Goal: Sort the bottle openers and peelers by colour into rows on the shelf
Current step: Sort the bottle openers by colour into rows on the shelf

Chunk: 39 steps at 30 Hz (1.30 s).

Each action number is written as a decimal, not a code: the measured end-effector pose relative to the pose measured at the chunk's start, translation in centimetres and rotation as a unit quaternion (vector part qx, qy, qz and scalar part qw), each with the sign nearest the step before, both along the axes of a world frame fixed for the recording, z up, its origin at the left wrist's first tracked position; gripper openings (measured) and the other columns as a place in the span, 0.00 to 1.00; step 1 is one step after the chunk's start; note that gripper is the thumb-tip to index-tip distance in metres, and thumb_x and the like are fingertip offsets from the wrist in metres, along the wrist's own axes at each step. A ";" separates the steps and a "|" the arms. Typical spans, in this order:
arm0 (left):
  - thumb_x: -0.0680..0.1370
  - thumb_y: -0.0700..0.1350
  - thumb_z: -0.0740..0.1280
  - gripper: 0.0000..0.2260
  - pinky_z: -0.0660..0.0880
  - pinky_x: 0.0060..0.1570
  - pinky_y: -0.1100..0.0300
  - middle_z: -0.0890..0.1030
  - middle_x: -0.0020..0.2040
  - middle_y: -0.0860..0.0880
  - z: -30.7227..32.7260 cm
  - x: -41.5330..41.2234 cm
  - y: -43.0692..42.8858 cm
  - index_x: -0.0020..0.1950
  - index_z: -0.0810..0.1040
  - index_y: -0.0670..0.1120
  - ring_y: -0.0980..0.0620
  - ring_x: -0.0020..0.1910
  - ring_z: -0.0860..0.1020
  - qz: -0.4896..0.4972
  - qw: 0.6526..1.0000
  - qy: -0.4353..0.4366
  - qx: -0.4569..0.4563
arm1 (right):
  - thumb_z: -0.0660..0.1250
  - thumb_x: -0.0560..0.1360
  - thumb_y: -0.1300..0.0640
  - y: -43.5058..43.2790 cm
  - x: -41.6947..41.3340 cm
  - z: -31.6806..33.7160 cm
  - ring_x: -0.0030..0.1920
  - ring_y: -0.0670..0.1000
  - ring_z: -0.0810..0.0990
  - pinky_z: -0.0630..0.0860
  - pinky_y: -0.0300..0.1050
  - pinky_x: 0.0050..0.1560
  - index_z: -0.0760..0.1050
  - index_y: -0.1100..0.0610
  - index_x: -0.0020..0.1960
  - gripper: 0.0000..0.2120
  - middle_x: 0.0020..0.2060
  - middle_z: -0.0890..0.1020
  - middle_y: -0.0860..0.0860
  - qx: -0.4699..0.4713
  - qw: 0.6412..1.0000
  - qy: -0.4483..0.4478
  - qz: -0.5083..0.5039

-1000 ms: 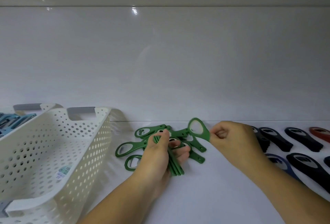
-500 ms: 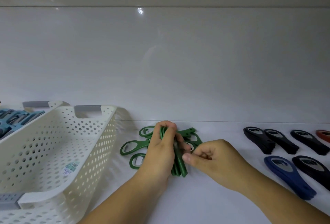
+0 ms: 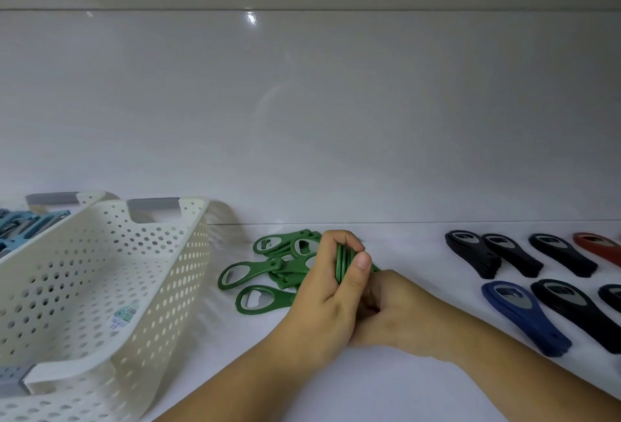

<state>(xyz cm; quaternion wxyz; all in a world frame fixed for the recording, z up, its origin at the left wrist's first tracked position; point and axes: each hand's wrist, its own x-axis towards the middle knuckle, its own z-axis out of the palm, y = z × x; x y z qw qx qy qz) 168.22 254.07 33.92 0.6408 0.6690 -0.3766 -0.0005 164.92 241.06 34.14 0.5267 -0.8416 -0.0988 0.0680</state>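
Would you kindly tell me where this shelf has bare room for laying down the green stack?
The widest bare patch of shelf lies between the left hand gripping the green stack and the black openers. A smaller one lies in front of the loose green openers, beside the white basket. The right end is crowded.

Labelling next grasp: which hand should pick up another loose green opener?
Right, probably. The left hand grips the stack of green openers, so it is full. The right hand sits against it, fingers partly hidden; the loose green openers lie just past the left hand.
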 end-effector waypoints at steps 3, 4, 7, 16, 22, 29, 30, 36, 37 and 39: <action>0.76 0.57 0.57 0.11 0.73 0.39 0.65 0.73 0.37 0.57 0.4 -0.7 0.0 0.51 0.67 0.51 0.61 0.37 0.72 -0.012 1.000 0.005 0.006 | 0.72 0.59 0.51 -0.1 -0.1 0.1 0.37 0.48 0.74 0.70 0.41 0.41 0.79 0.59 0.38 0.13 0.33 0.76 0.53 0.017 1.000 -0.002 -0.008; 0.76 0.55 0.57 0.10 0.73 0.40 0.65 0.73 0.37 0.56 0.5 -0.9 0.0 0.52 0.67 0.50 0.61 0.38 0.72 -0.019 1.000 0.010 0.010 | 0.72 0.60 0.53 0.0 -0.3 0.4 0.34 0.45 0.73 0.69 0.37 0.39 0.78 0.58 0.37 0.10 0.30 0.75 0.50 0.022 1.000 0.001 -0.009; 0.75 0.52 0.60 0.13 0.75 0.46 0.64 0.77 0.46 0.51 0.6 -0.8 0.1 0.57 0.70 0.50 0.60 0.43 0.76 -0.045 0.997 0.060 0.003 | 0.71 0.67 0.62 0.1 -0.8 0.8 0.27 0.40 0.69 0.64 0.30 0.30 0.77 0.54 0.33 0.06 0.24 0.73 0.42 0.020 1.000 0.015 -0.008; 0.63 0.37 0.76 0.26 0.79 0.53 0.51 0.81 0.57 0.48 0.6 -3.4 -0.9 0.56 0.80 0.60 0.47 0.55 0.80 -0.211 0.970 0.117 0.005 | 0.73 0.63 0.50 -3.2 -8.6 0.5 0.36 0.49 0.75 0.71 0.47 0.42 0.80 0.58 0.39 0.12 0.33 0.77 0.52 -0.070 0.991 0.047 -0.106; 0.65 0.28 0.75 0.32 0.78 0.53 0.59 0.82 0.56 0.52 0.4 -6.1 -1.6 0.54 0.81 0.63 0.55 0.57 0.79 -0.263 0.958 0.103 0.036 | 0.73 0.65 0.49 -3.7 -12.7 0.6 0.35 0.50 0.73 0.70 0.48 0.40 0.77 0.50 0.33 0.07 0.31 0.76 0.49 -0.083 0.987 0.044 -0.128; 0.66 0.31 0.75 0.28 0.79 0.51 0.59 0.81 0.57 0.49 0.6 -7.1 -1.5 0.57 0.79 0.58 0.56 0.55 0.81 -0.252 0.964 0.062 0.053 | 0.75 0.65 0.50 -3.0 -14.3 -1.0 0.33 0.48 0.66 0.64 0.46 0.38 0.73 0.48 0.30 0.11 0.29 0.68 0.47 -0.052 0.980 -0.001 -0.191; 0.67 0.30 0.75 0.27 0.79 0.52 0.58 0.82 0.56 0.48 0.7 -7.2 -1.5 0.57 0.79 0.57 0.55 0.55 0.81 -0.250 0.965 0.061 0.053 | 0.75 0.64 0.49 -2.9 -14.3 -1.0 0.33 0.48 0.66 0.64 0.45 0.38 0.74 0.48 0.30 0.11 0.28 0.68 0.46 -0.052 0.979 -0.002 -0.197; 0.67 0.30 0.74 0.23 0.80 0.48 0.59 0.82 0.52 0.45 1.0 -7.5 -1.4 0.54 0.81 0.53 0.52 0.52 0.82 -0.259 0.962 0.062 0.054 | 0.78 0.66 0.56 -2.8 -14.3 -0.8 0.32 0.48 0.65 0.63 0.45 0.37 0.77 0.46 0.26 0.14 0.25 0.67 0.43 -0.048 0.977 0.015 -0.207; 0.67 0.30 0.74 0.23 0.80 0.47 0.59 0.82 0.52 0.45 1.1 -7.5 -1.4 0.55 0.81 0.53 0.53 0.51 0.82 -0.262 0.961 0.063 0.056 | 0.78 0.65 0.55 -2.8 -14.2 -0.8 0.32 0.49 0.66 0.63 0.46 0.38 0.77 0.47 0.27 0.13 0.26 0.68 0.45 -0.044 0.978 0.017 -0.204; 0.67 0.30 0.75 0.24 0.79 0.48 0.59 0.83 0.52 0.47 1.1 -7.4 -1.4 0.56 0.80 0.54 0.53 0.50 0.82 -0.270 0.958 0.069 0.064 | 0.78 0.60 0.48 -2.8 -14.1 -1.0 0.34 0.50 0.67 0.64 0.46 0.39 0.77 0.50 0.28 0.11 0.28 0.69 0.51 -0.036 0.979 0.015 -0.200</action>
